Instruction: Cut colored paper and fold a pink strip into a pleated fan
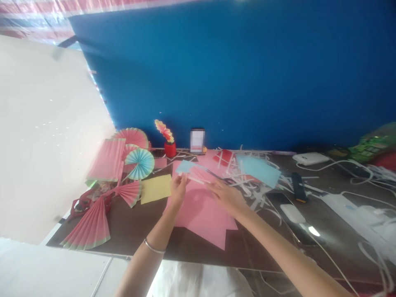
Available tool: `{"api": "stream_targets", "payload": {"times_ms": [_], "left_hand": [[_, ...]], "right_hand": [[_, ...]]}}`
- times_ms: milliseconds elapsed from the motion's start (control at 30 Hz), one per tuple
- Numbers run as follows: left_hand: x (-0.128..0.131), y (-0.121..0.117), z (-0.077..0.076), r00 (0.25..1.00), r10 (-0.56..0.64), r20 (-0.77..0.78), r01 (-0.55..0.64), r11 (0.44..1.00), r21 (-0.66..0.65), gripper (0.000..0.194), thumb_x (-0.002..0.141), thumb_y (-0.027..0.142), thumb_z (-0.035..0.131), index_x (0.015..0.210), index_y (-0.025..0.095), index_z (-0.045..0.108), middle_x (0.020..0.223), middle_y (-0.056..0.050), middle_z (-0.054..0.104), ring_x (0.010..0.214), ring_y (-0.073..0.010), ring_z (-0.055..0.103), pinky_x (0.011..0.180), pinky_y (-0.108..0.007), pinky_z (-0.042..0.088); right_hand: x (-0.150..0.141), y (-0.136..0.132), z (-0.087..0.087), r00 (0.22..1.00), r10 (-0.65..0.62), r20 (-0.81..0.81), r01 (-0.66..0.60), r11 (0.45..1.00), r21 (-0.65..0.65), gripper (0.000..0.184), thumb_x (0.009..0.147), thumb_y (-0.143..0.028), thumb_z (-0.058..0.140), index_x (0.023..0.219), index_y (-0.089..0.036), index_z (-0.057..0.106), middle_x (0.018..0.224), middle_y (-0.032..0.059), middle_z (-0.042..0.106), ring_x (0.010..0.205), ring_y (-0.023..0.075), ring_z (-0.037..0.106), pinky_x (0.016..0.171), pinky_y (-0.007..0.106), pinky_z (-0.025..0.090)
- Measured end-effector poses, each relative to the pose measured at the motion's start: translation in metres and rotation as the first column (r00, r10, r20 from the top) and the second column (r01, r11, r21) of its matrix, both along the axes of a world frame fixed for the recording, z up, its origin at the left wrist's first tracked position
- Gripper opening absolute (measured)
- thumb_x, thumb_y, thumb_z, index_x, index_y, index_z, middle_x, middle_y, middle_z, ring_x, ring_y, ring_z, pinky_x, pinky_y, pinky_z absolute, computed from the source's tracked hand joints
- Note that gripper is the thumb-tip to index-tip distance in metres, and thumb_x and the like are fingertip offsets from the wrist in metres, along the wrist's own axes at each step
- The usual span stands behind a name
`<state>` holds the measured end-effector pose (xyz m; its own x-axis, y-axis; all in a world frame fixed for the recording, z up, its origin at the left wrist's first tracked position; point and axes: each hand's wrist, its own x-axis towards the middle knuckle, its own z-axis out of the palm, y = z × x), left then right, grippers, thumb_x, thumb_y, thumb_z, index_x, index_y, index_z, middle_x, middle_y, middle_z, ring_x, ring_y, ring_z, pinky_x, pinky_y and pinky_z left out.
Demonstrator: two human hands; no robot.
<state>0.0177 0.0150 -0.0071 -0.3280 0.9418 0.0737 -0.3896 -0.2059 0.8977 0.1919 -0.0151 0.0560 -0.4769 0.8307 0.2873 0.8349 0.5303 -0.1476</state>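
A narrow white strip [196, 179] stretches between my two hands, above pink paper sheets [201, 210]. The fingers of my left hand [178, 189] are pinched together on its left end. My right hand [223, 196] is closed at the other end, its fingertips pressed together; they are slightly blurred. Just beyond my left fingertips lies a light blue piece of paper [185, 166]. Left of that hand is a yellow sheet [156, 189].
Pleated paper fans [89, 227] in pink and blue crowd the left side. A red pot [170, 149] and an upright phone [197, 141] stand at the back. Loose white strips [247, 181], a blue sheet [261, 171], a dark phone [291, 218] and cables lie to the right.
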Motion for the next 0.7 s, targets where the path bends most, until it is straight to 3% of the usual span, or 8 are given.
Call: {"api": "stream_targets", "payload": {"times_ms": [133, 267, 533, 700], "left_hand": [[0.001, 0.001, 0.000, 0.999, 0.010, -0.044, -0.009, 1.000, 0.013, 0.034, 0.073, 0.047, 0.058, 0.076, 0.013, 0.061, 0.080, -0.005, 0.063, 0.087, -0.0187, 0.062, 0.085, -0.038, 0.049], [0.004, -0.003, 0.003, 0.995, -0.076, -0.066, 0.080, 0.995, 0.054, 0.037, 0.078, 0.050, 0.050, 0.082, 0.014, 0.058, 0.085, -0.008, 0.065, 0.088, -0.0193, 0.063, 0.085, -0.039, 0.049], [0.003, -0.004, 0.004, 0.982, -0.188, -0.039, 0.185, 0.981, -0.054, 0.044, 0.076, 0.056, 0.049, 0.082, 0.014, 0.058, 0.085, -0.009, 0.067, 0.079, -0.0204, 0.066, 0.078, -0.039, 0.051], [0.003, -0.001, 0.000, 0.953, -0.304, 0.005, 0.304, 0.952, -0.044, 0.044, 0.074, 0.054, 0.053, 0.085, 0.012, 0.061, 0.092, -0.012, 0.066, 0.087, -0.0219, 0.064, 0.081, -0.038, 0.049]], "right_hand": [[-0.004, 0.003, 0.010, 0.985, -0.053, -0.164, 0.039, 0.995, -0.089, 0.034, 0.082, -0.024, 0.045, 0.114, -0.025, 0.058, 0.102, 0.0017, 0.066, 0.084, 0.0168, 0.064, 0.070, 0.026, 0.050], [-0.007, 0.008, 0.016, 0.972, -0.121, -0.200, 0.079, 0.976, -0.204, 0.025, 0.079, -0.027, 0.050, 0.098, -0.021, 0.065, 0.096, 0.0017, 0.069, 0.082, 0.0183, 0.064, 0.073, 0.028, 0.049], [-0.005, 0.012, 0.011, 0.949, -0.138, -0.282, 0.055, 0.958, -0.283, 0.022, 0.077, -0.028, 0.049, 0.082, -0.020, 0.069, 0.086, 0.0021, 0.071, 0.076, 0.0180, 0.065, 0.070, 0.026, 0.047], [-0.006, 0.015, 0.009, 0.929, -0.161, -0.333, 0.049, 0.946, -0.321, 0.025, 0.077, -0.031, 0.048, 0.073, -0.019, 0.069, 0.077, 0.0031, 0.071, 0.071, 0.0182, 0.064, 0.066, 0.026, 0.045]]}}
